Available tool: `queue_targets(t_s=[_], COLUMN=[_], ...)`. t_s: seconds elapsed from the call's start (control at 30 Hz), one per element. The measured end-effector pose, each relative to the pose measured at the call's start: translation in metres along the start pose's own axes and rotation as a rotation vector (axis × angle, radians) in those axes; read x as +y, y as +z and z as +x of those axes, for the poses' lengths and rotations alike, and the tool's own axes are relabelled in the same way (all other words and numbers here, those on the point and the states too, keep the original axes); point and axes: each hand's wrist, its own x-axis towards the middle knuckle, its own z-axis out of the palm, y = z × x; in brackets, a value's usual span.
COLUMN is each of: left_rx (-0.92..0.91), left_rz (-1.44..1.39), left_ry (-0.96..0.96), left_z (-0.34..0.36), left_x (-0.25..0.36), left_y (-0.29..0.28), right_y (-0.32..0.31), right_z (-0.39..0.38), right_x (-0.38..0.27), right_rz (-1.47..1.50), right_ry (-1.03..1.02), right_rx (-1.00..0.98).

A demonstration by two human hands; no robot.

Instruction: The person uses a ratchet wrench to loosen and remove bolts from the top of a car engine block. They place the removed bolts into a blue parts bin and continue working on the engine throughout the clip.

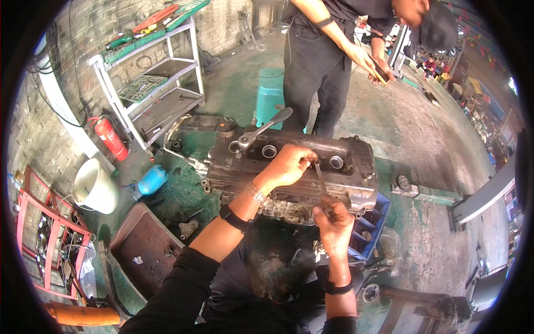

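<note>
A dark, oily engine (228,175) with round holes along its top cover lies in front of me. My right hand (335,222), at the cover's near edge, grips the lower end of a slim metal wrench (321,181). The wrench's far end reaches the middle of the cover. There my left hand (292,166) pinches its fingertips together beside that end; what lies between them is too small to make out. To the left of this hand, a ratchet (266,129) rests with its head at one of the holes and its handle angled up to the right.
A person (317,61) stands across the engine holding a dark phone-like object (380,71). A tool cart (150,78), red fire extinguisher (111,138), white bucket (95,186) and brown tray (147,250) are on the left. A blue divided crate (379,214) sits at the engine's right; a teal stool (269,94) stands behind.
</note>
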Motion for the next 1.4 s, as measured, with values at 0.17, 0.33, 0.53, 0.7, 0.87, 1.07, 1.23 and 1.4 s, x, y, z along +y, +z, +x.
queue_targets(t_s=[0.17, 0.33, 0.53, 0.7, 0.87, 1.07, 1.23, 1.4], left_rx=[0.106, 0.083, -0.043, -0.075, -0.071, -0.089, -0.091, -0.084], left_rz=[-0.013, -0.017, -0.129, -0.170, -0.220, -0.271, -0.291, -0.290], left_ry=[0.141, 0.135, 0.059, 0.028, 0.070, 0.072, 0.081, 0.071], left_z=[0.001, 0.001, 0.003, 0.005, 0.004, 0.006, 0.005, 0.005], left_x=[-0.006, -0.005, -0.003, -0.006, -0.009, -0.008, -0.007, -0.008], left_y=[0.005, 0.003, -0.006, -0.007, -0.007, -0.009, -0.009, -0.007], right_y=[0.013, 0.038, 0.053, 0.057, 0.060, 0.059, 0.062, 0.071], right_z=[0.001, 0.005, 0.017, 0.018, 0.022, 0.026, 0.021, 0.015], right_x=[-0.015, -0.028, -0.027, -0.027, -0.028, -0.029, -0.020, -0.008], right_rz=[-0.180, -0.209, -0.218, -0.178, -0.155, -0.121, 0.090, 0.492], right_ry=[-0.090, -0.164, -0.199, -0.188, -0.190, -0.119, -0.042, 0.194], right_rx=[-0.082, -0.128, -0.276, -0.313, -0.346, -0.399, -0.372, -0.210])
